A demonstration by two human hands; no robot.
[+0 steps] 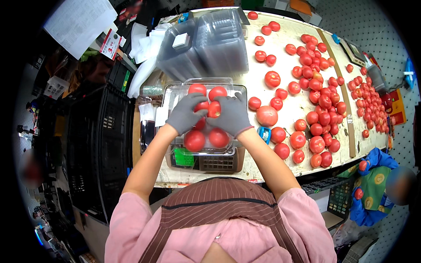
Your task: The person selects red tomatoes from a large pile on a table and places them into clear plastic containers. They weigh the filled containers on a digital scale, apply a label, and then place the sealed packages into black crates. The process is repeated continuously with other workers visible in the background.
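- The person in the striped apron is leaning over a clear plastic box, which is sitting on the scale, with tomatoes filling it; the flat top of the scale is probably giving it a level seat.
- The gray-gloved left hand is reaching in from the left, its fingers bending round a tomato, with the thumb lying beneath; I'm not able to tell how firmly they're pressing.
- The gloved right hand is facing it, curling its fingers over another tomato and tucking its thumb below, so the fruit is resting in a loose-looking pinch. Both hands are likely coming from opposite sides to keep the middle fruit from rolling.
- The green display is facing the person, presumably for easy reading.
- Stacked clear boxes are standing just beyond the scale, seemingly for staying within reach.
- Loose tomatoes are spreading over the table to the right, and a wooden strip is apparently keeping them apart from the smaller tomatoes beyond.
- A co-worker in blue sleeves is holding a tomato in each hand at the table's right end.
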